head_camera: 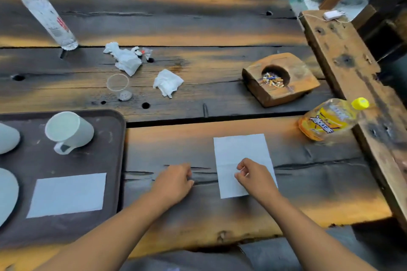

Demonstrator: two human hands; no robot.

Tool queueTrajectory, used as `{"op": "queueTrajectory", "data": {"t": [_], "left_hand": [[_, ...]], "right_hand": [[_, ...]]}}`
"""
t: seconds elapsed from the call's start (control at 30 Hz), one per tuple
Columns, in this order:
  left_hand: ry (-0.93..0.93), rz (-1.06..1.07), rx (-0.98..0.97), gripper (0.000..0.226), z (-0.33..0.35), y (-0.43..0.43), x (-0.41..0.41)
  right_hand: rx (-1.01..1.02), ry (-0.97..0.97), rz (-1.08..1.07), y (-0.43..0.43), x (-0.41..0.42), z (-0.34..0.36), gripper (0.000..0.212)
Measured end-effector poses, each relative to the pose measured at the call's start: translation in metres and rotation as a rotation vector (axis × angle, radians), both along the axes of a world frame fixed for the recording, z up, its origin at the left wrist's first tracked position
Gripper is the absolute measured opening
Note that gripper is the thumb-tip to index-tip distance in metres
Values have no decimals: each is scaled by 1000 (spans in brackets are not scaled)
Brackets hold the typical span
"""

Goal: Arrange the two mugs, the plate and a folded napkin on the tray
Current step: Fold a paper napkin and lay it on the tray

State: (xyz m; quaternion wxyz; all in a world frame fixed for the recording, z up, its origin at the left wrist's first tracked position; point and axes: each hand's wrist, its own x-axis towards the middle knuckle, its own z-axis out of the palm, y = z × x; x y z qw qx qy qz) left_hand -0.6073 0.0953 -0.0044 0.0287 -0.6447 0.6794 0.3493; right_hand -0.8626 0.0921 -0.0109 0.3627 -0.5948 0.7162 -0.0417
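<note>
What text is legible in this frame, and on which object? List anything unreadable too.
Orange bottle, yellow cap: large slanted brand word on the label, too blurred to read with confidence.
Clear bottle, far left: red mark and fine print on the label, too small and blurred to read.
Mug, napkin on the tray, napkin under the right hand, wooden ashtray: no text visible.
</note>
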Motion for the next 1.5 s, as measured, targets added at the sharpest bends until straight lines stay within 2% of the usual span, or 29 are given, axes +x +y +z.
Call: {"op": "queueTrajectory", "data": {"t": [0.13,0.33,0.47,0.57,0.87,1.0,1.13,1.27,1.5], "left_hand": [[21,-40,-11,14,-7,-9,-35],[65,-63,-110,10,-19,-26,-71],[114,-34,-175,26,-27,-31,-82],[123,-27,-194,27,-33,-29,-86],[8,-22,-243,25,-44,-21,-100],[13,16,-271,22,-47,-19,-102],[34,44,-284,11,-49,-20,-103],[36,48,-288,2,-49,-19,-103],[44,8,-301,5,-51,-21,-100]], "right_hand": [[-29,74,53,-10,-42,-2,10],[-78,204,198,-26,-87,-7,23],[-117,199,263,-36,-97,-14,26],[-138,184,295,-39,-99,-18,28],[-167,138,256,-39,-105,-29,21],[-165,130,235,-39,-104,-30,18],[-185,122,203,-39,-101,-31,11],[-177,103,187,-38,-100,-33,14],[-173,47,151,-38,-101,-35,18]]}}
